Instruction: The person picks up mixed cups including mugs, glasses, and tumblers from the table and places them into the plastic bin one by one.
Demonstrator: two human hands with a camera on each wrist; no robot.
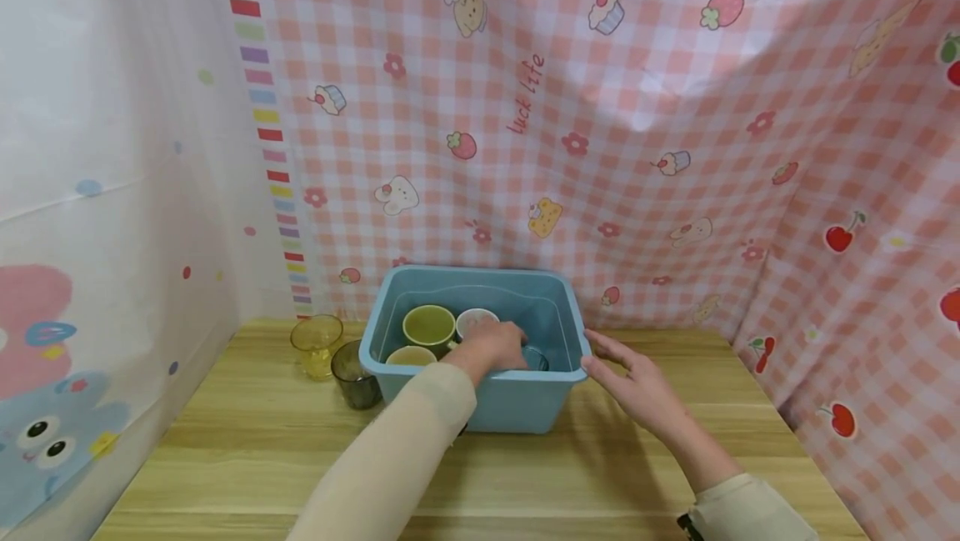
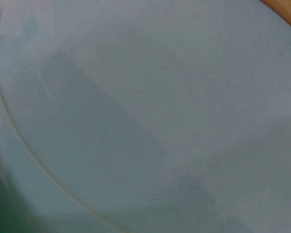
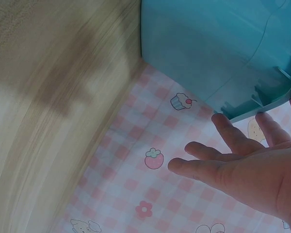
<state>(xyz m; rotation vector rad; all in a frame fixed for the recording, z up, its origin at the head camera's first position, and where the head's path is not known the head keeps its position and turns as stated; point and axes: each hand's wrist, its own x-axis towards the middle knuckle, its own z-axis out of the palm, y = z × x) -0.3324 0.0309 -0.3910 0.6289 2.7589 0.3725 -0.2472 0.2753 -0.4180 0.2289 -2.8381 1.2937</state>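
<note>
Clock ref: head view, 12 = far side.
White cloth point(image 1: 157, 191): far L, hung, coloured dots.
Amber glass point(image 1: 317, 358): L end of surface point(image 1: 247, 441), approx. 9 o'clock of bin; upright, mouth up, flared rim, long axis vert.
Smoky glass point(image 1: 358, 378): at amber glass's 4 o'clock, just beside bin's near-L corner; upright, mouth up; contact w/ bin can't be told.
Bin point(image 1: 517, 403): blue, mid surface, mouth up; long axis runs 9–3, short sides at 9 & 3.
Cream cup point(image 1: 410, 357): in bin, approx. 8 o'clock, near wall; mouth up, lower part hidden.
Green mug point(image 1: 429, 324): in bin, 9 o'clock, just beyond cream cup; mouth up, handle to approx. 4–5.
White cup point(image 1: 477, 321): in bin, abt centre, partly behind L hand; mouth up.
L hand point(image 1: 492, 346): reaches over near rim into bin, fingers down; tips hidden, so grip width & hold can't tell. L wrist view: mostly blurred pale-blue wall.
Clear glass point(image 1: 536, 358): in bin, approx. 4 o'clock, just R of L hand; mostly hidden, axis unclear.
R hand point(image 1: 637, 383): 3–4 o'clock of bin, pointing to 10; grip wide, fingers spread, tips at R rim, nothing grasped.
Gingham cloth point(image 1: 675, 232): behind, 12 o'clock, round to R.
</note>
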